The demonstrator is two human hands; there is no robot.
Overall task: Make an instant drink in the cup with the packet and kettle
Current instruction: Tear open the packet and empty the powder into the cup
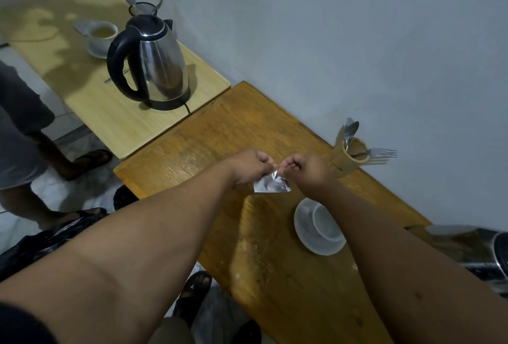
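Note:
A small silver packet (270,185) hangs above the brown wooden table (209,137). My left hand (251,166) and my right hand (306,168) both pinch its top edge, fingertips close together. Below and to the right, an empty white cup (325,222) stands on a white saucer (305,236), partly hidden by my right forearm. A steel kettle (154,62) with a black handle sits on its base on the lighter table (110,113) at the far left.
A bamboo holder (350,157) with spoons and a fork stands by the wall. Another cup (102,34) with a brownish drink and a second utensil holder (141,8) sit behind the kettle. A person's legs (24,135) stand at left. A shiny metal object (483,250) is at right.

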